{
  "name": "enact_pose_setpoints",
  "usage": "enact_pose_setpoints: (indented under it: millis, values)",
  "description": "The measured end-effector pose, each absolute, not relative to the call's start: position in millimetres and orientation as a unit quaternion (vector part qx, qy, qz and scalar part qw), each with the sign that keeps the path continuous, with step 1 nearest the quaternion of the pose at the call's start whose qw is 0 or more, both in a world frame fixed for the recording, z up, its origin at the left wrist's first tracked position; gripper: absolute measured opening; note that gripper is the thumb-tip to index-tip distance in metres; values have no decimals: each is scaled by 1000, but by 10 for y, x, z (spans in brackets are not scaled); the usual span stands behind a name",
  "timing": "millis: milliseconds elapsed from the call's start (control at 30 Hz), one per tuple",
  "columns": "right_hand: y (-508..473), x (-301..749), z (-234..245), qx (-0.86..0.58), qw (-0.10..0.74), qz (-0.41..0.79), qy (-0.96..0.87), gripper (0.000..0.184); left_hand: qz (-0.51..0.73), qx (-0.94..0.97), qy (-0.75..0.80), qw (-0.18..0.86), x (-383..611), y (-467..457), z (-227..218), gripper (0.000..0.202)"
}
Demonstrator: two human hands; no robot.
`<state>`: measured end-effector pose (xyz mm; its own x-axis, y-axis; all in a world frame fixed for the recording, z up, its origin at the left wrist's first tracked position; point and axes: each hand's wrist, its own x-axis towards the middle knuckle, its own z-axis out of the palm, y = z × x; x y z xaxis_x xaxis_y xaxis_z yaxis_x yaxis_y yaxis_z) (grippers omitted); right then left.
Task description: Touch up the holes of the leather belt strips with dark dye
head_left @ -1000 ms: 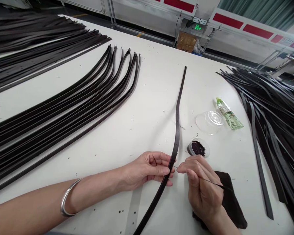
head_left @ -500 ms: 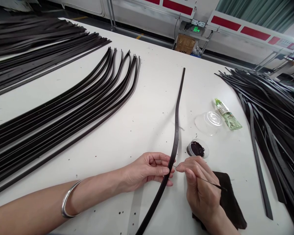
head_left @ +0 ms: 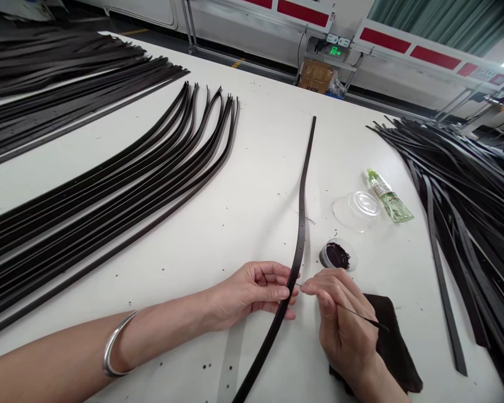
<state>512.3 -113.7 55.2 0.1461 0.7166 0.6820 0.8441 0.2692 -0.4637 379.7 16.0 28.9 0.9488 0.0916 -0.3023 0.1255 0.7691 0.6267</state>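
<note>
A long black belt strap [head_left: 303, 190] with punched holes runs across the white table [head_left: 252, 162] from the far middle to the near edge. My left hand [head_left: 252, 291] pinches it on edge near the holes; a silver bangle sits on that wrist. My right hand [head_left: 344, 319] is closed round a thin stick-like tool [head_left: 361, 316], whose tip touches the strap's edge beside my left fingers. A small round pot of dark paste [head_left: 337, 255] stands just beyond my right hand. Under my right wrist lies a dark cloth [head_left: 397, 347].
Several curved black straps [head_left: 109, 196] are laid side by side at left, with more stacked at the far left [head_left: 59, 84]. A loose heap of straps [head_left: 466, 190] fills the right side. A clear lid [head_left: 357, 208] and a green bottle [head_left: 390, 196] lie beyond the pot.
Both hands hold almost still on the strap. The view has shifted slightly, nothing else has moved.
</note>
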Motion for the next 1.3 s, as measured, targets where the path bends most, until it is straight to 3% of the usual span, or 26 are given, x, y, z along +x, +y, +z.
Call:
enact_pose_setpoints:
  millis: [367,567,733,933,1300]
  values:
    - [-1161,5111,558,-616,457,-55,-639,23,1,336,166,927,3791,155,302,17]
    - [-1275,5112,486,-662,577,17,-478,29,3,305,190,933,3771,160,268,22]
    - [-1157,5106,489,-716,584,131,-359,6,16,295,172,940,3767,169,248,23]
    - [-993,5170,468,-687,605,200,-349,26,3,294,172,940,3764,183,297,19]
    - [-957,5474,665,-696,614,147,-342,27,-12,287,203,936,3739,169,297,22]
